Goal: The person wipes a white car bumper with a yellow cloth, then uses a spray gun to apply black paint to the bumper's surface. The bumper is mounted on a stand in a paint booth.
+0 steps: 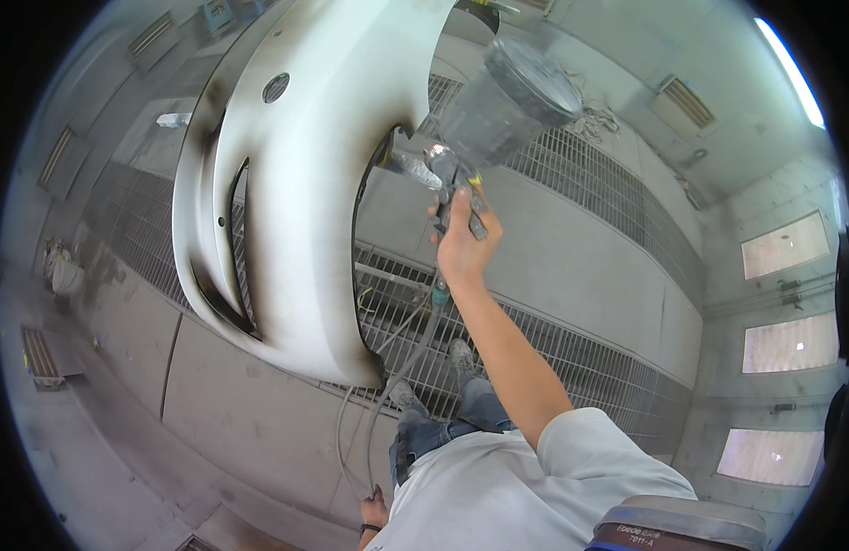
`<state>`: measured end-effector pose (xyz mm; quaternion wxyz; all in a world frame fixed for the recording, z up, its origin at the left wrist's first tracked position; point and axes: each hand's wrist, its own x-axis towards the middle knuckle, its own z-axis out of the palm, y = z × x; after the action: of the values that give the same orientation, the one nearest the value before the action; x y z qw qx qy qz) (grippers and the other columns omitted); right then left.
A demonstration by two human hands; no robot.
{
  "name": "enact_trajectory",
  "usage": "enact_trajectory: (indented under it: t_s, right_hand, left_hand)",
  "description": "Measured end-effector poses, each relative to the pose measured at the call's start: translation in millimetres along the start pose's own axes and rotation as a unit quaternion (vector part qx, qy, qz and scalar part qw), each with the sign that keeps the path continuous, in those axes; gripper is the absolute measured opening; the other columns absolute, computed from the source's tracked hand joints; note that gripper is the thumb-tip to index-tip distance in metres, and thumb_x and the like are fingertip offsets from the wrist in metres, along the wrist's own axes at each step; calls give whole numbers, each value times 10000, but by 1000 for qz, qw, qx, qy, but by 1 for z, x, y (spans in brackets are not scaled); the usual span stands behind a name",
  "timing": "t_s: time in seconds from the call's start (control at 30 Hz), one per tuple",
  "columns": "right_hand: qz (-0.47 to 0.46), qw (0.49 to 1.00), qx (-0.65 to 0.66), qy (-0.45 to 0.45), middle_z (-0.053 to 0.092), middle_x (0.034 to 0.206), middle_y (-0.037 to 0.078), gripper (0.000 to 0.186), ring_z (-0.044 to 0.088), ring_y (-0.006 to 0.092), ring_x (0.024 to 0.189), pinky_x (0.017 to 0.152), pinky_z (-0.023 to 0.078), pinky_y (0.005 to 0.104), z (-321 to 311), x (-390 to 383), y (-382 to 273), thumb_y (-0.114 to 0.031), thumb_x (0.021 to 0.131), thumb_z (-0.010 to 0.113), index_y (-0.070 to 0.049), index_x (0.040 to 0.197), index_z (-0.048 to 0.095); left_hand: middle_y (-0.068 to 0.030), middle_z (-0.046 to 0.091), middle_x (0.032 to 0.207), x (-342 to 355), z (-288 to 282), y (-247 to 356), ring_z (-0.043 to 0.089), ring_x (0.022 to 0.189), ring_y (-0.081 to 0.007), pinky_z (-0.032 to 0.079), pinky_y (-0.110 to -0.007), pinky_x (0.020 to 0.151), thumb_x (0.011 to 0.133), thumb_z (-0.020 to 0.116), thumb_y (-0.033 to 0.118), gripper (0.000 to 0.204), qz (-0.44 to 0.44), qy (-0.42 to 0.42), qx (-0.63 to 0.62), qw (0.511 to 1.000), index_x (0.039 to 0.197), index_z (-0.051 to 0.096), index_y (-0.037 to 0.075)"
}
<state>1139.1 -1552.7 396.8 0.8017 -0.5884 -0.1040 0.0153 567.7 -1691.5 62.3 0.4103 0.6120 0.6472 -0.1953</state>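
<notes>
A white car bumper (307, 207) with dark, smoky edges stands in front of me, left of the middle. My right hand (468, 246) is closed round the grip of a spray gun (450, 174), just right of the bumper's inner edge and apart from it. A large grey, cloudy paint cup (509, 101) sits on top of the gun. From the grip a grey air hose (415, 354) with a green coupling (440, 294) runs down past my legs. Low in the view, beside my hip, my left hand (375, 510) is closed round the hose.
Metal floor grating (608, 179) runs in strips between pale floor panels (571, 248). A stand with foil-like wrapping (415, 170) shows behind the bumper's edge. Windows (784, 246) line the right wall. A whitish bundle (65, 274) lies at the far left.
</notes>
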Motion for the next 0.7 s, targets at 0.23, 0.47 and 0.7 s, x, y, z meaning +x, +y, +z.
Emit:
enact_trajectory:
  t_s: [0.23,0.47,0.7]
  right_hand:
    - [52,997,-43,40,705,930,57,528,682,85,784,492,511,222,-14,-48,-24,-331,1069,594,34,1446,542]
    - [65,997,-33,-30,670,881,34,512,674,83,749,474,481,249,18,-14,-34,-346,1068,596,1,1443,568]
    - [53,997,-40,-33,701,912,69,472,686,115,790,484,497,240,-39,-22,-25,-334,1075,585,-1,1409,593]
  left_hand:
    - [-340,698,849,9,17,-70,729,893,-455,529,-549,734,929,628,621,719,-92,2,7,996,879,715,-91]
    - [-338,690,846,8,18,-64,713,894,-472,531,-548,739,932,625,599,681,-74,-37,15,996,882,718,-74]
    - [-335,682,843,5,21,-53,698,896,-489,533,-548,743,935,622,577,644,-63,-41,21,997,886,721,-57]
